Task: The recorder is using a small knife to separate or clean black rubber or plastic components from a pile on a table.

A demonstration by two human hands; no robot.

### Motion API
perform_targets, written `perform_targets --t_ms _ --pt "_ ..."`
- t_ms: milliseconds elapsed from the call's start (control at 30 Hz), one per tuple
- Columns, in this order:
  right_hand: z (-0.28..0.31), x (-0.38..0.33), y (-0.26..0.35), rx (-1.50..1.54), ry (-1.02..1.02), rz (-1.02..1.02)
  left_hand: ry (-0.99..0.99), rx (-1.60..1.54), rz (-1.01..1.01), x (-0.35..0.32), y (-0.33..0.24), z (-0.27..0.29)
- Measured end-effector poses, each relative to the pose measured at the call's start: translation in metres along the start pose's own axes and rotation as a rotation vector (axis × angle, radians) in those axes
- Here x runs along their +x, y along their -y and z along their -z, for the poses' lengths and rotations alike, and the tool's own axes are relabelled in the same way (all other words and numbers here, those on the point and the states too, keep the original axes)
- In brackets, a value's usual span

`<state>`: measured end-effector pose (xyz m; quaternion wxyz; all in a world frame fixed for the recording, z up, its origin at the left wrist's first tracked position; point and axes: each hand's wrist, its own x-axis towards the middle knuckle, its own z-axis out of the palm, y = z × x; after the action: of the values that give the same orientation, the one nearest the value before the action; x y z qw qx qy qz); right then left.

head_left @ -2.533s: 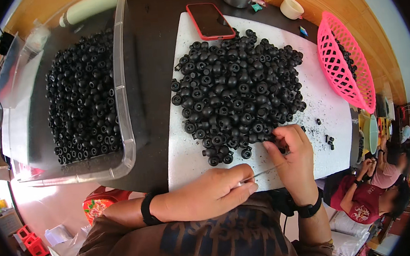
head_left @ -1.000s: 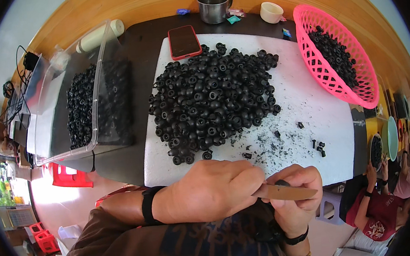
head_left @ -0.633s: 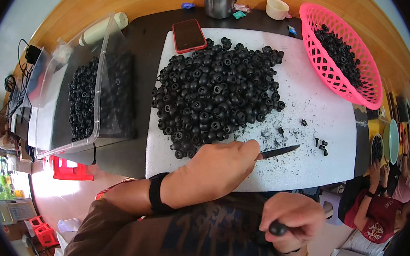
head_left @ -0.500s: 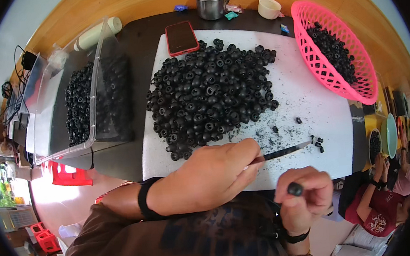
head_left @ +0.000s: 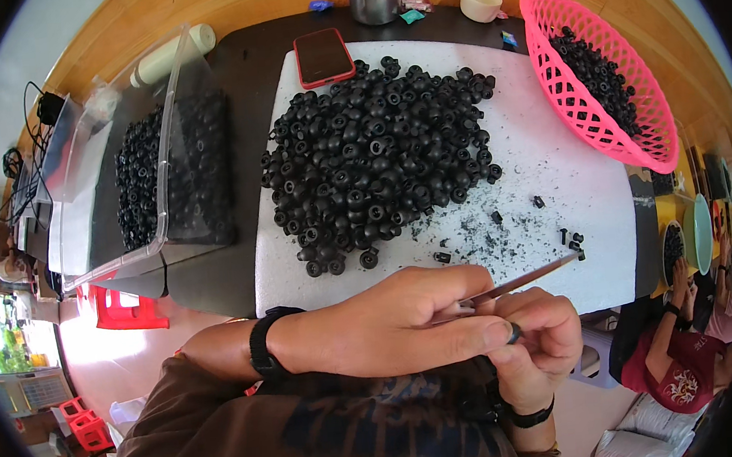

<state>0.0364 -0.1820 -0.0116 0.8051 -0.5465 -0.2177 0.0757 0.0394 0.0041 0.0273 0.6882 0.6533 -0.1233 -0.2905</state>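
Note:
My left hand [head_left: 382, 326] is closed around a small knife [head_left: 531, 276], whose thin blade slants up to the right over the white board [head_left: 547, 128]. Pinched in the fingers of my right hand [head_left: 543, 343] is a small round black part [head_left: 514, 333], mostly hidden. The left thumb presses against that part, so the two hands meet at the board's near edge. Beyond them lies a big pile of black ball-shaped parts [head_left: 376, 142] with holes in them. Black shavings [head_left: 487, 240] and a few small cut-off bits [head_left: 575, 242] are scattered near the blade tip.
A clear plastic bin [head_left: 163, 158] of black parts stands left. At right sits a pink basket [head_left: 545, 94] with more parts. A red-cased phone [head_left: 324, 57], metal mug [head_left: 375, 0] and cream cup [head_left: 480, 3] are at the back. Another person [head_left: 674, 367] works at far right.
The knife has swung to a steeper slant, and my left hand has come right to meet my right hand at the black part. The right hand has tilted inward.

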Motion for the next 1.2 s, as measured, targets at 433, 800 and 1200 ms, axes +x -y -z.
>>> perform_targets --t_ms 433,800,1200 --pt "-0.001 -0.001 -0.007 0.125 -0.019 -0.067 -0.313 0.409 -0.315 -0.008 0.02 -0.001" --pt "-0.013 0.001 -0.007 -0.047 -0.138 -0.099 -0.385 0.822 -0.535 -0.009 0.026 -0.003" --pt "0.003 0.028 0.034 -0.29 -0.092 0.137 -0.316 0.562 -0.101 -0.021 0.027 0.008"
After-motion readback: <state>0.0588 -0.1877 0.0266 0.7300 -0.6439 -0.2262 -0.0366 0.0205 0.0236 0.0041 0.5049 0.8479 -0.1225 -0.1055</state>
